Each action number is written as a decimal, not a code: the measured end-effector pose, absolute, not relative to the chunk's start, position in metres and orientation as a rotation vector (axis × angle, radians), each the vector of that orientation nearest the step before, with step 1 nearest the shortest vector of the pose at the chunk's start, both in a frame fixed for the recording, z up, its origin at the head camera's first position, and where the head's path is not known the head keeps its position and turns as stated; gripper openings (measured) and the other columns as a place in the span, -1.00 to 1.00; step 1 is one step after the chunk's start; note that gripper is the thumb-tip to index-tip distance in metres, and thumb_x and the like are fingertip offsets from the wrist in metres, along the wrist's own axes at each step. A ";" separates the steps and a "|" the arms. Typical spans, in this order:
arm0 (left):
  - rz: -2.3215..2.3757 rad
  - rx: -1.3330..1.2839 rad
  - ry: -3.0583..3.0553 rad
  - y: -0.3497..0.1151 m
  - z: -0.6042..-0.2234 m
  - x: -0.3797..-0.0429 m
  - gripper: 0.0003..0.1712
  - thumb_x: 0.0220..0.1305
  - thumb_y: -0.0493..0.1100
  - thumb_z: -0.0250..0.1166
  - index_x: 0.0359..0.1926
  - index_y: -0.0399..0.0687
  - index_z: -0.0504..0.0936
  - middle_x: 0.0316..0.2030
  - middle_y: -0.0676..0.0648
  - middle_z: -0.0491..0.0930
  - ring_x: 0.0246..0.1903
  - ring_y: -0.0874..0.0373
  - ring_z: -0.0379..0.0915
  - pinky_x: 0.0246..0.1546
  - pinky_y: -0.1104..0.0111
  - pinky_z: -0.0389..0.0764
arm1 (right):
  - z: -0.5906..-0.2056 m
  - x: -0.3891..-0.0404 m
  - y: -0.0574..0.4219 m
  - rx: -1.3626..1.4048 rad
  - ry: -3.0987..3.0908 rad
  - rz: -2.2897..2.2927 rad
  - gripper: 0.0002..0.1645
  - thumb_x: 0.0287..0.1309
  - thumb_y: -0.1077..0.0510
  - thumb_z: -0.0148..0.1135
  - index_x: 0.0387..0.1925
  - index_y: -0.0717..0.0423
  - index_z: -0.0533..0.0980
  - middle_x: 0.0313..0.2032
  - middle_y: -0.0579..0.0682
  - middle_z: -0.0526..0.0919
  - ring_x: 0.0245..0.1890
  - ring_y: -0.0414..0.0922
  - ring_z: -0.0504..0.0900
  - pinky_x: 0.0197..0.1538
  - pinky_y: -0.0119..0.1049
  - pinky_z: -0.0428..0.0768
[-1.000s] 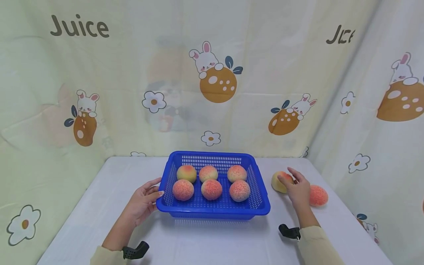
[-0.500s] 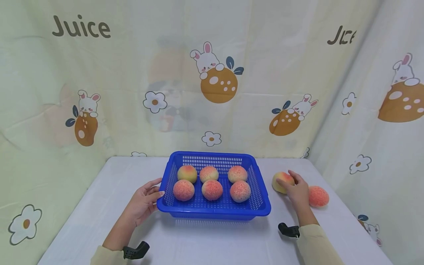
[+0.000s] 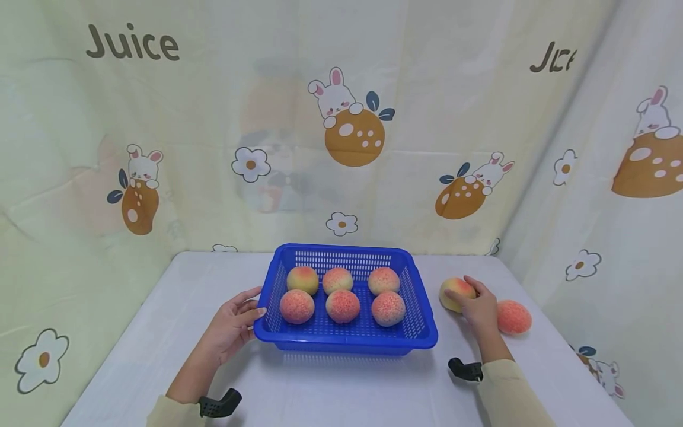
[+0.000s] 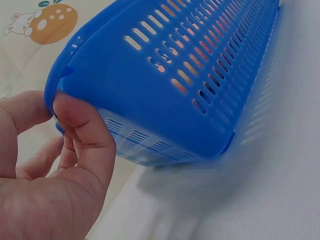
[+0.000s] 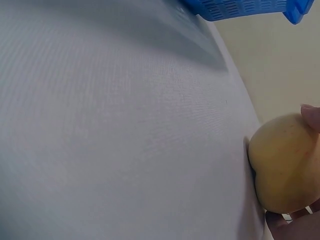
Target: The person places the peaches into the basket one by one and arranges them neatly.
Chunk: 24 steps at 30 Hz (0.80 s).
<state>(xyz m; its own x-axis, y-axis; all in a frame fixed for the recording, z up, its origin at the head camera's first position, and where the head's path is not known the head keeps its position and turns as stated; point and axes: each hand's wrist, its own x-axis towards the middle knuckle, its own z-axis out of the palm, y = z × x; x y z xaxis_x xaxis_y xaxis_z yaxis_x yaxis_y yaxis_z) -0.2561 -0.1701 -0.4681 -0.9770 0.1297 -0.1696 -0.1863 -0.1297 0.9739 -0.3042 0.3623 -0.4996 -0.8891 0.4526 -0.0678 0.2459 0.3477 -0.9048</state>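
In the head view my left hand (image 3: pixel 230 327) holds the left rim of a blue plastic basket (image 3: pixel 347 340). The left wrist view shows thumb and fingers pinching the rim of the slotted basket (image 4: pixel 120 75). Several red-and-yellow peaches (image 3: pixel 342 306) lie in two rows inside it. Right of the basket, my right hand (image 3: pixel 480 309) grips a yellow peach with a red blush (image 3: pixel 450 292), fingers on its far side and thumb on its near side. In the right wrist view this peach (image 5: pixel 282 160) is close against the white tabletop; part of the hand is cut off.
A redder peach (image 3: pixel 514 318) lies on the white-covered table (image 3: pixel 341 391), just right of my right wrist. A printed curtain (image 3: pixel 213 201) hangs behind the table and along its sides.
My right hand has settled slightly lower and closer round the yellow peach. The left hand keeps its hold on the basket, which stays in place. The head view has shifted a little.
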 end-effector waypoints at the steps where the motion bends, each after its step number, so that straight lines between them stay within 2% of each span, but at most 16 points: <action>1: 2.213 -0.065 1.921 -0.170 -0.468 -0.256 -0.27 0.44 -0.26 0.27 0.55 0.03 0.24 0.12 -0.19 0.55 -0.02 0.02 0.68 -0.03 0.26 0.76 | -0.500 -0.304 0.362 -0.637 -2.420 1.562 0.02 0.24 -0.13 0.43 0.59 -0.05 0.15 0.58 0.18 0.16 0.57 0.23 0.12 0.54 0.19 0.24; 14: 2.214 -0.080 1.934 -0.169 -0.468 -0.256 -0.28 0.44 -0.26 0.28 0.54 0.04 0.26 0.12 -0.19 0.55 -0.01 -0.01 0.69 -0.02 0.25 0.76 | -0.503 -0.304 0.364 -0.647 -2.425 1.538 0.01 0.19 -0.17 0.46 0.56 -0.05 0.23 0.56 0.14 0.21 0.57 0.21 0.14 0.54 0.17 0.25; 24: 2.207 -0.075 1.945 -0.169 -0.468 -0.255 -0.29 0.45 -0.26 0.26 0.54 0.04 0.26 0.10 -0.18 0.54 -0.03 0.01 0.68 -0.03 0.28 0.76 | -0.498 -0.294 0.359 -0.604 -2.432 1.526 0.01 0.17 -0.17 0.48 0.53 0.01 0.27 0.53 0.19 0.26 0.53 0.23 0.22 0.53 0.15 0.29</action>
<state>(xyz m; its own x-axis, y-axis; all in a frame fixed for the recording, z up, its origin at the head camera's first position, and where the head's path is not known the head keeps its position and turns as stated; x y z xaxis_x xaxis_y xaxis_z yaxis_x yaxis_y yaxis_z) -0.2552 -0.1690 -0.4678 -0.9790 0.1148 -0.1683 -0.1814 -0.1150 0.9767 -0.2935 0.3586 -0.4978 -0.8947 0.4448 -0.0407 0.2302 0.3811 -0.8954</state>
